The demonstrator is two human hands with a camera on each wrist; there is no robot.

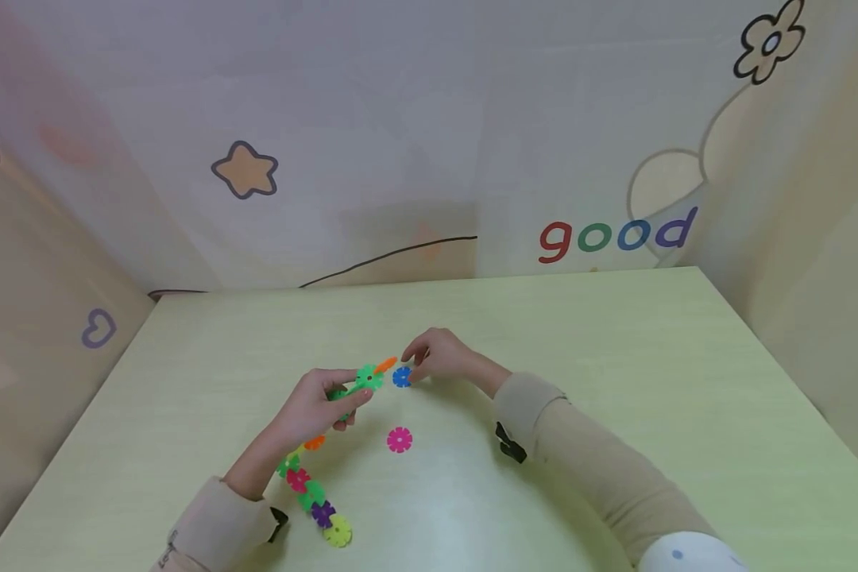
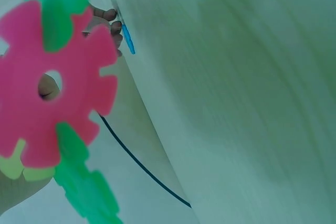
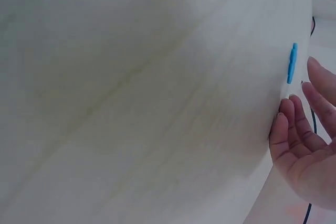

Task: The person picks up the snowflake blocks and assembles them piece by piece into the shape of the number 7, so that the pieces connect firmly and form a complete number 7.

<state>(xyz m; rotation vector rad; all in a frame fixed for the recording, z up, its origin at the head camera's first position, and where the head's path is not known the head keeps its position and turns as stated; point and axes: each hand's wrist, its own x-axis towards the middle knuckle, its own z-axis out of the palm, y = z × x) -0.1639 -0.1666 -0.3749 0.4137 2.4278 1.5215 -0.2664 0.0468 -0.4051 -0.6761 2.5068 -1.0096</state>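
My left hand (image 1: 326,399) pinches a chain of interlocking snowflake discs by a green disc (image 1: 369,377), with an orange disc (image 1: 386,365) at its upper end. Behind the wrist the chain trails down to a yellow disc (image 1: 338,531) at its lower end. A pink disc (image 2: 79,77) joined to green ones fills the near part of the left wrist view. My right hand (image 1: 439,353) is low over the table beside a loose blue disc (image 1: 402,376). In the right wrist view, its loosely bent fingers (image 3: 302,129) are apart from the blue disc (image 3: 292,64).
A loose pink disc (image 1: 400,439) lies on the pale green table (image 1: 579,342), nearer the person than the blue one. Printed cloth walls (image 1: 415,119) stand along the table's back and sides.
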